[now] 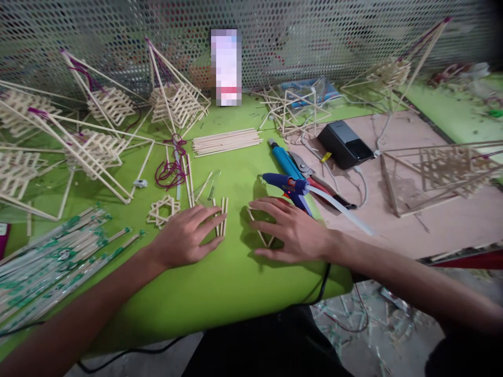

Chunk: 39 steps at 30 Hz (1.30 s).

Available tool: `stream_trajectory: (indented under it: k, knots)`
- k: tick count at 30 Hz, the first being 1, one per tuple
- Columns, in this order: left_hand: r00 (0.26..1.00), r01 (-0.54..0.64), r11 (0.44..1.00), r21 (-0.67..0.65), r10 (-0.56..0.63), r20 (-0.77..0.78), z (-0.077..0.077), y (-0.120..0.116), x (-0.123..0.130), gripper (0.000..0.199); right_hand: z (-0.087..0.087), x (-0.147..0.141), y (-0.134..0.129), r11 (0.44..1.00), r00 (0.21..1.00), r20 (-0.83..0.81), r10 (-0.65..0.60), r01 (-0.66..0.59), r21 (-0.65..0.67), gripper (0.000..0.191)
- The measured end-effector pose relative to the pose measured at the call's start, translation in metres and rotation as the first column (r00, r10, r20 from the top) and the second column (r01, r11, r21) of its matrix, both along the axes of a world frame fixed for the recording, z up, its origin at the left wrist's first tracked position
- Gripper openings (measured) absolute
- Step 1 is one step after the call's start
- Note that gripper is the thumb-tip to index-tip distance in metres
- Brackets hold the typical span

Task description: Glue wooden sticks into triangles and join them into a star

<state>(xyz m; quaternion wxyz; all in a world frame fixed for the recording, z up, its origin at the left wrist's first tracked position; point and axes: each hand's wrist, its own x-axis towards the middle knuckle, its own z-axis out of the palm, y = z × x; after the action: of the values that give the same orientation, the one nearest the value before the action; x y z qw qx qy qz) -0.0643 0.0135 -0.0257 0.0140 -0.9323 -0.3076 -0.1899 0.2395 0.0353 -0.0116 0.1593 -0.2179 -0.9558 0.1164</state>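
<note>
My left hand rests on the green table with its fingers spread around several short wooden sticks, the fingertips over or touching them. My right hand lies palm down, fingers apart, above a small frame of thin sticks that it partly hides. Just beyond that hand is a blue glue gun with a clear glue stick out of its back and a small red light on it. Left of my left hand sits a small star-shaped stick ring. Whether either hand presses on the sticks is hard to see.
Several stick pyramids with purple thread stand at the back and left. A bundle of long sticks, red-handled pruning shears, a black power box, a phone and wrapped chopsticks lie around. Purple thread is heaped left of centre.
</note>
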Motion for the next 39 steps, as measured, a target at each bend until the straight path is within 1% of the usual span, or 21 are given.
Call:
stream_trajectory:
  k: [2, 5, 8, 13, 16, 19, 21, 24, 28, 32, 36, 39]
  knots:
    - [1.0, 0.002, 1.0, -0.001, -0.002, 0.002, 0.0, 0.0, 0.0, 0.038, 0.0, 0.003, 0.0, 1.0, 1.0, -0.004, -0.006, 0.006, 0.018, 0.05]
    - [1.0, 0.006, 1.0, -0.003, -0.006, 0.008, 0.0, 0.001, 0.001, 0.035, 0.001, 0.003, -0.002, 0.996, 0.999, -0.047, 0.01, -0.005, 0.091, 0.047]
    - [1.0, 0.018, 1.0, -0.01, -0.018, 0.007, 0.003, 0.001, 0.002, 0.029, -0.001, 0.001, -0.003, 0.988, 0.995, -0.1, 0.006, 0.01, 0.154, 0.037]
    - [0.999, 0.043, 0.999, -0.028, -0.043, -0.004, 0.011, -0.006, 0.009, 0.022, -0.001, -0.011, -0.003, 0.98, 0.991, -0.136, -0.012, 0.039, 0.193, 0.021]
    - [0.997, 0.074, 0.997, -0.034, -0.074, 0.002, 0.014, -0.008, 0.012, 0.024, 0.001, -0.025, -0.006, 0.972, 0.995, -0.095, 0.015, 0.008, 0.237, 0.016]
    - [0.992, 0.122, 0.992, -0.038, -0.122, 0.022, 0.016, -0.005, 0.009, 0.029, 0.001, -0.041, -0.007, 0.953, 0.999, -0.029, 0.042, -0.031, 0.302, 0.015]
    - [0.993, 0.116, 0.993, -0.035, -0.115, 0.023, 0.018, -0.001, 0.005, 0.028, 0.0, -0.049, -0.005, 0.938, 0.999, -0.006, 0.054, -0.049, 0.343, 0.017]
    - [0.994, 0.11, 0.994, -0.016, -0.11, -0.009, 0.018, 0.003, 0.0, 0.021, -0.001, -0.056, -0.001, 0.918, 0.997, 0.032, 0.076, -0.083, 0.387, 0.017]
    - [0.992, 0.127, 0.992, 0.014, -0.127, 0.001, 0.018, -0.002, 0.002, 0.015, 0.0, -0.053, 0.005, 0.907, 0.987, 0.067, 0.144, -0.159, 0.39, 0.014]
    - [0.992, 0.127, 0.991, 0.043, -0.128, 0.015, 0.018, -0.013, 0.01, 0.013, 0.002, -0.047, 0.008, 0.92, 0.979, 0.041, 0.198, -0.2, 0.336, 0.013]
    - [0.992, 0.125, 0.99, 0.062, -0.127, 0.022, 0.017, -0.019, 0.016, 0.016, 0.005, -0.043, 0.01, 0.925, 0.978, -0.021, 0.207, -0.189, 0.329, 0.012]
    - [0.992, 0.125, 0.988, 0.088, -0.127, 0.008, 0.016, -0.02, 0.017, 0.018, 0.01, -0.037, 0.009, 0.929, 0.988, -0.047, 0.149, -0.123, 0.349, 0.014]
